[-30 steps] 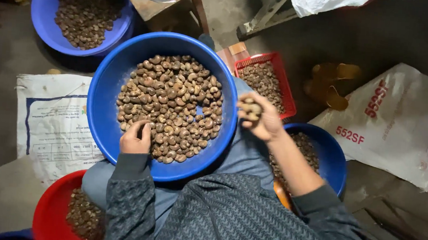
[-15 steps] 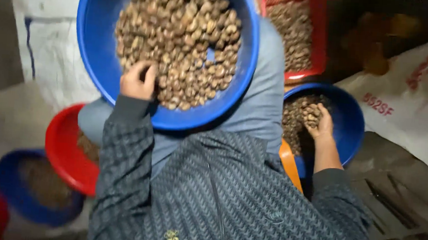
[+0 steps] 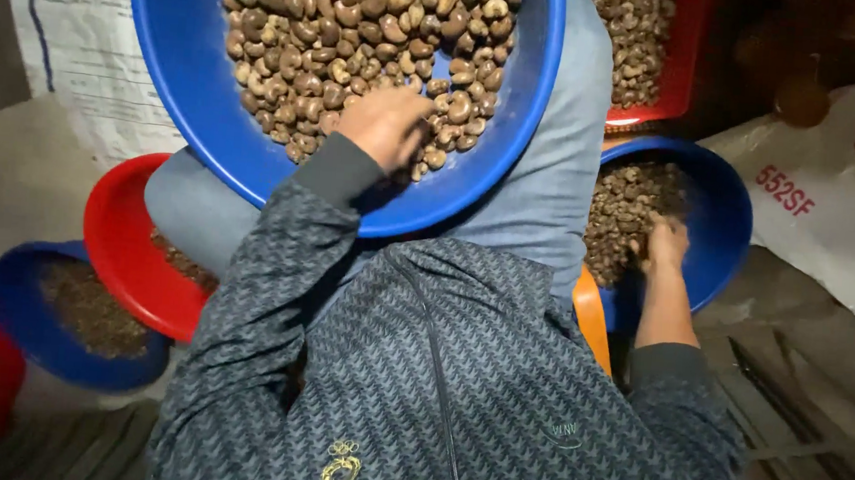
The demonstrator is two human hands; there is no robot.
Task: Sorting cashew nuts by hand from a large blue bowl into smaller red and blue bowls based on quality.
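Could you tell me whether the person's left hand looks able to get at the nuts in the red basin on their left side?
Probably yes: the left hand is in the big blue basin, and the red basin lies open below it.

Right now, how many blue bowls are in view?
3: the big blue bowl of cashews on the lap, under the left hand; one beside the right hand; one lower left. Others may be out of frame.
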